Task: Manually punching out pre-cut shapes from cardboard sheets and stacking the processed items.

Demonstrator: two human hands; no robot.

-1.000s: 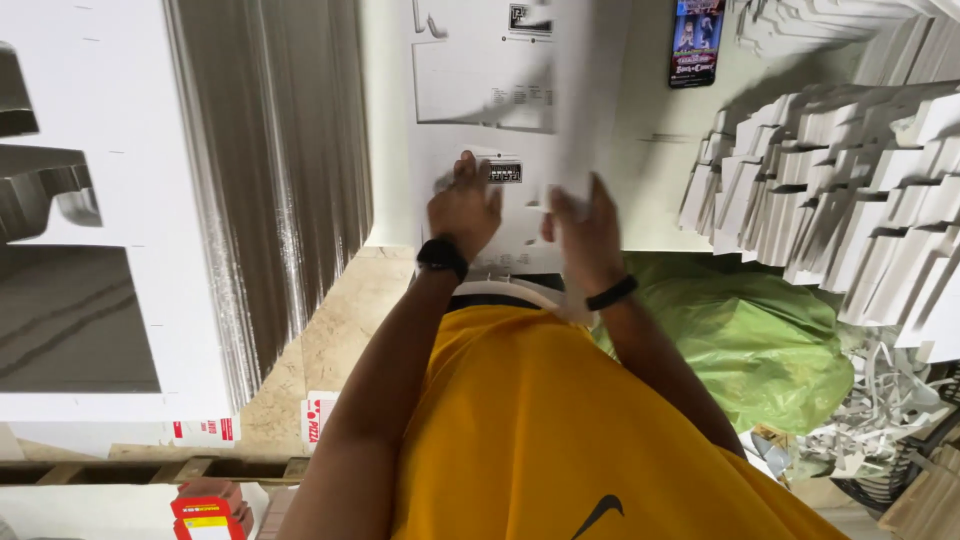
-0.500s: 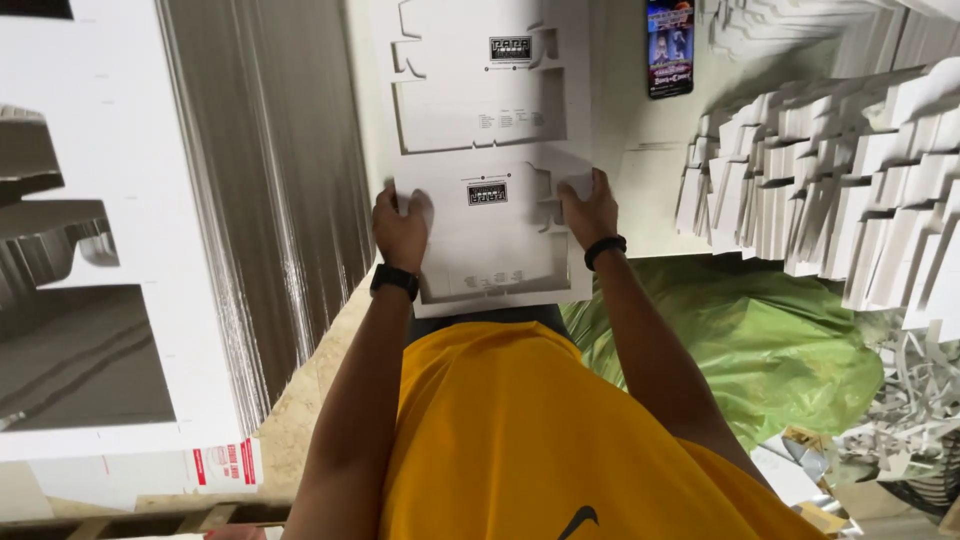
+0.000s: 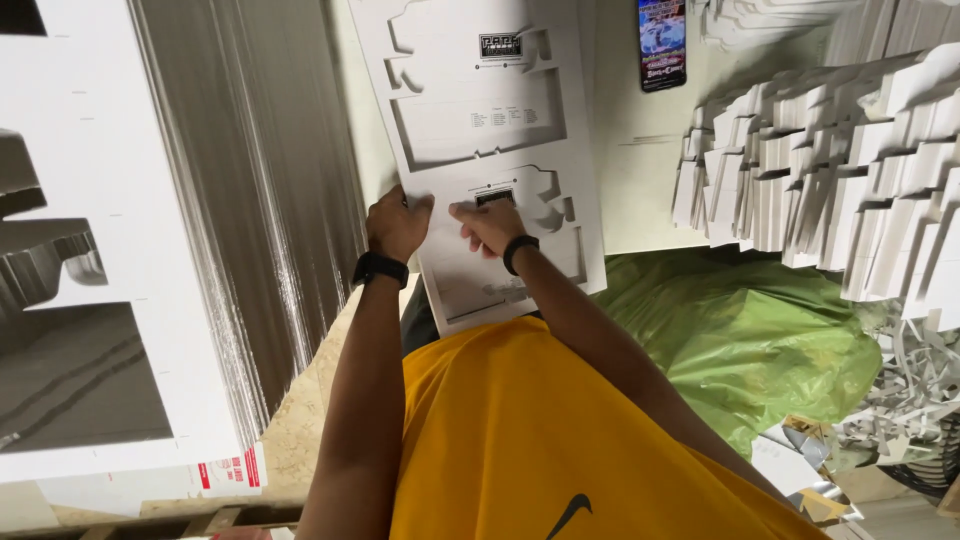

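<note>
A white die-cut cardboard sheet (image 3: 480, 110) with punched box outlines lies flat in front of me. My left hand (image 3: 396, 224) grips its left edge near the lower cut-out shape. My right hand (image 3: 488, 226) presses with fingers curled on the printed lower box outline in the sheet's middle. Both wrists wear dark bands. My yellow shirt (image 3: 560, 440) fills the lower frame.
A tall stack of white sheets (image 3: 250, 190) stands at the left. Piles of punched-out white box blanks (image 3: 850, 170) crowd the right. A green plastic bag (image 3: 750, 340) lies below them, with paper scraps (image 3: 920, 400) at its right. A phone (image 3: 662, 42) rests at the top.
The sheet has been laid flat from being held up. My right hand moved from the sheet's right edge to its middle; my left hand stays at the left edge.
</note>
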